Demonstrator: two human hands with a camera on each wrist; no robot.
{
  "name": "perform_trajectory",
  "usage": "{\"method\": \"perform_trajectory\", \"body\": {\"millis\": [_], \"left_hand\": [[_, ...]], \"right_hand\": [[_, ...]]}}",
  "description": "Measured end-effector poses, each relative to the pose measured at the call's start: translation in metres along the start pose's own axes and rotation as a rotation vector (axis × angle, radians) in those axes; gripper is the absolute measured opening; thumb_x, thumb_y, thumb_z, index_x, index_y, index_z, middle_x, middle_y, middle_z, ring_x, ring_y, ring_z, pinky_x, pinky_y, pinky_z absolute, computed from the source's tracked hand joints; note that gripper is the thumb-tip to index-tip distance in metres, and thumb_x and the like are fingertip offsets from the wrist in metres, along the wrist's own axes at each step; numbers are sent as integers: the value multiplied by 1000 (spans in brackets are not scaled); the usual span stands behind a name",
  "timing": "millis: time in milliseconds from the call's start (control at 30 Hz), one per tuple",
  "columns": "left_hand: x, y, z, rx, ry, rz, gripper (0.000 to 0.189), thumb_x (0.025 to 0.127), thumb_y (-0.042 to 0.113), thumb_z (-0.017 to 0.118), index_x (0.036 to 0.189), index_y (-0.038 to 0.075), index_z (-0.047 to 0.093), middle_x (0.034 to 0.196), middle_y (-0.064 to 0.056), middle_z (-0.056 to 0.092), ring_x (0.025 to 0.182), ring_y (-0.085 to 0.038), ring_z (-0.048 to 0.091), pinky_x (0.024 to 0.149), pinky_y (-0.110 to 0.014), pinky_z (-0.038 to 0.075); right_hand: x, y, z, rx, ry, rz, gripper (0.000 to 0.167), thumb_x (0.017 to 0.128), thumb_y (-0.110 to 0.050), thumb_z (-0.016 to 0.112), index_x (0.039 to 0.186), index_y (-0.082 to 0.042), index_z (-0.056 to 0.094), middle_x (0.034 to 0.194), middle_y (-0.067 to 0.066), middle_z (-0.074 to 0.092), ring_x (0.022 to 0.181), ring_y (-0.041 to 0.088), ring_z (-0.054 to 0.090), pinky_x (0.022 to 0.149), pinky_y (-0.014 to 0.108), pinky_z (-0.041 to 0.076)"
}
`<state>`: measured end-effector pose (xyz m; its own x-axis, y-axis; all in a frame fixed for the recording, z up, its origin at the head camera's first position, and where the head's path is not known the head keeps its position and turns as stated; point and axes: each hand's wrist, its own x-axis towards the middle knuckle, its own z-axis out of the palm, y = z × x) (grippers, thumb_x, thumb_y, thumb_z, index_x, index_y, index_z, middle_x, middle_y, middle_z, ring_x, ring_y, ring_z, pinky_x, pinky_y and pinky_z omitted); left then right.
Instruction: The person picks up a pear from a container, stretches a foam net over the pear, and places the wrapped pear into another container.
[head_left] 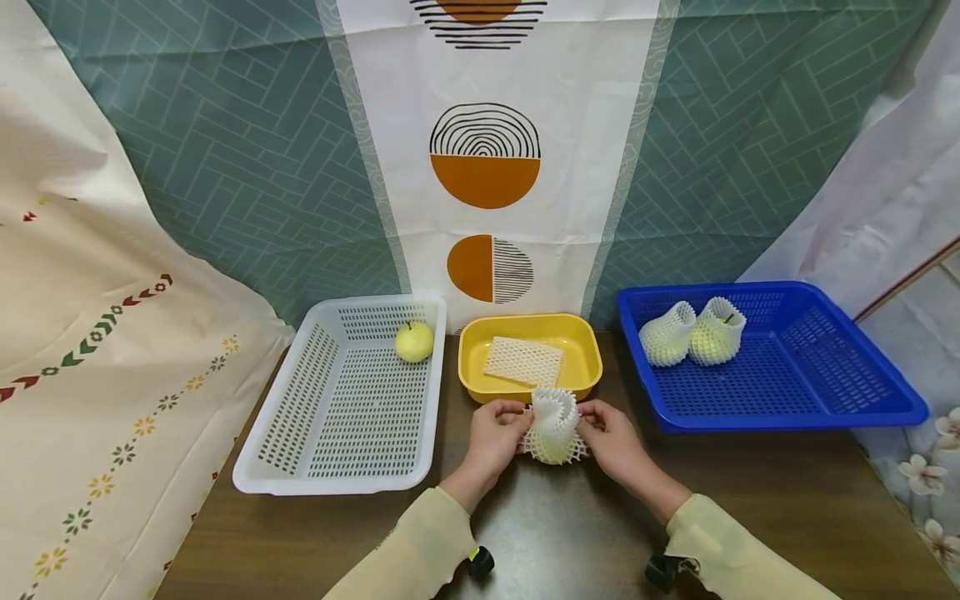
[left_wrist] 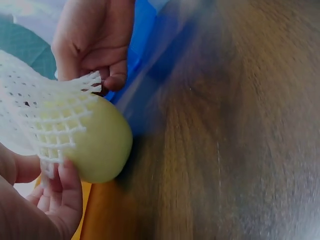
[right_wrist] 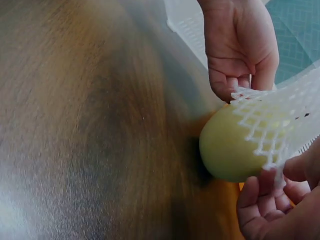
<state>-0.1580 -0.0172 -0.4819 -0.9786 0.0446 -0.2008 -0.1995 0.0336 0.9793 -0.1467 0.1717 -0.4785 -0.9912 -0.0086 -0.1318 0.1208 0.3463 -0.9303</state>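
Note:
A white foam net sleeve (head_left: 553,410) is partly drawn over a pale yellow-green pear (left_wrist: 107,145) at the front of the yellow tray. My left hand (head_left: 494,435) pinches the net's lower edge on the left side. On the opposite side, my right hand (head_left: 612,439) pinches the same edge, so the net is stretched sideways. In both wrist views the lower part of the pear is bare, while the mesh (right_wrist: 262,125) covers its upper part. The pear's top is hidden inside the net.
The yellow tray (head_left: 467,360) holds flat foam netting (head_left: 523,362). At left, a white basket (head_left: 247,467) contains one bare pear (head_left: 414,342). At right, a blue basket (head_left: 780,423) contains two net-covered pears (head_left: 716,333). A patterned curtain (head_left: 300,167) hangs behind the wooden table (head_left: 570,533).

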Motion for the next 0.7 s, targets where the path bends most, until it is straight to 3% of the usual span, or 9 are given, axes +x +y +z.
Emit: {"method": "perform_trajectory", "body": {"millis": [133, 267, 467, 567, 700], "left_hand": [[1, -1, -2, 127, 43, 59, 35, 83, 24, 70, 106, -2, 62, 88, -12, 66, 70, -13, 59, 61, -28, 52], [0, 5, -6, 270, 84, 146, 32, 84, 24, 69, 105, 1, 64, 92, -9, 66, 81, -14, 60, 69, -26, 50], [-4, 17, -15, 384, 44, 235, 15, 88, 17, 63, 99, 8, 69, 91, -3, 69, 82, -10, 60, 72, -24, 50], [-8, 21, -17, 442, -4, 224, 14, 89, 15, 60, 96, 11, 71, 90, -2, 70, 78, -9, 60, 69, -24, 49], [-10, 20, -16, 403, -104, 126, 19, 90, 18, 58, 102, 9, 69, 93, -5, 70, 75, -17, 63, 61, -29, 53]], "right_hand": [[1, -3, -5, -79, -9, 11, 27, 92, -19, 58, 114, -4, 57, 97, 12, 63, 75, 23, 59, 62, 32, 52], [1, -10, -14, -168, 10, -38, 29, 93, -23, 57, 117, -6, 57, 103, 12, 64, 83, 27, 60, 63, 28, 50], [-2, -19, -23, -189, -32, -114, 27, 93, -20, 56, 118, -9, 58, 111, 11, 64, 90, 27, 63, 67, 27, 52], [-4, -20, -22, -199, -79, -110, 30, 93, -23, 58, 120, -12, 58, 114, 9, 65, 91, 23, 65, 69, 29, 54], [-7, -19, -18, -175, -163, -1, 41, 93, -35, 55, 125, -8, 54, 110, 11, 65, 82, 22, 66, 67, 33, 56]]}}
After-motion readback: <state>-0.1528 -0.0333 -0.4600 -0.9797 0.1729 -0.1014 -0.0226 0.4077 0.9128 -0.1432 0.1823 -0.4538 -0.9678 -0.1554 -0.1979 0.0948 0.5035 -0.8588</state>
